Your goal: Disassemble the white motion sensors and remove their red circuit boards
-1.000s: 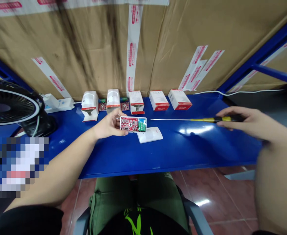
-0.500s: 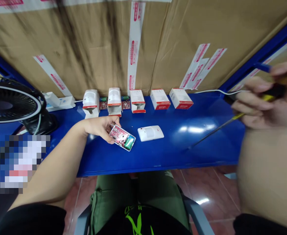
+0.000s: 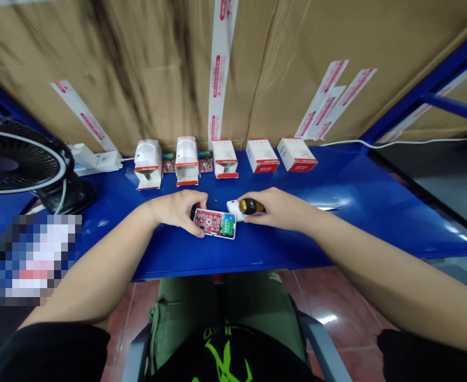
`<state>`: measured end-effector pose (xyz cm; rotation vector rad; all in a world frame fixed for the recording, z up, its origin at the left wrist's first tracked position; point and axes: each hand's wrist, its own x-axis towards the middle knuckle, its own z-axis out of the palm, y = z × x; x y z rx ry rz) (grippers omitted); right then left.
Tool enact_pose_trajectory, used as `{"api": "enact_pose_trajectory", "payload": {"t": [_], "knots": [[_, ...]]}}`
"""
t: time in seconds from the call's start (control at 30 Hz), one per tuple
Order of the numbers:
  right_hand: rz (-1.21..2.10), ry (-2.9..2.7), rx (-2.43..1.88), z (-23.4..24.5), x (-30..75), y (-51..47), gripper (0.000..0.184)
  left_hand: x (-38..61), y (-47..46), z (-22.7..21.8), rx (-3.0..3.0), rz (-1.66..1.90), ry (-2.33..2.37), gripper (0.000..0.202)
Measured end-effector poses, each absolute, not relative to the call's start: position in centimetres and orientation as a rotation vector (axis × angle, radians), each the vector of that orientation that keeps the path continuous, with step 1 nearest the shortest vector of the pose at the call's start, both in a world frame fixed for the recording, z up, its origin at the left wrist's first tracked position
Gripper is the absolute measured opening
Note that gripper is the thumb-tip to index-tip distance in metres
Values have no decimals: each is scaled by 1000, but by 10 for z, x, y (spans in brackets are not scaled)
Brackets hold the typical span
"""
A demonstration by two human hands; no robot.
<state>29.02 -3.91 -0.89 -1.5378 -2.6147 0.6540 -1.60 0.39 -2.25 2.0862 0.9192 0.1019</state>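
The tabletop [image 3: 289,246] is glossy, the cover [image 3: 234,208] smooth plastic.

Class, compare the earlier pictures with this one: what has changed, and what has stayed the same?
The right hand, still gripping the screwdriver, has swung in from the right to the white cover; whether it grips that too is unclear. Since the last picture, the left hand, still holding the circuit board, has moved it right and turned it less slanted. The boxes and fan stayed put.
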Motion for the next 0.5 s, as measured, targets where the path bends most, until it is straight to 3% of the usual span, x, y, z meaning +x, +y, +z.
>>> {"api": "enact_pose_trajectory", "payload": {"t": [0.33, 0.5], "knots": [[501, -2539, -1542, -20, 321, 0, 31, 9, -2, -30, 2402, 313, 946, 49], [416, -2389, -1476, 12, 330, 10, 33, 14, -4, -38, 2478, 346, 985, 49]]}}
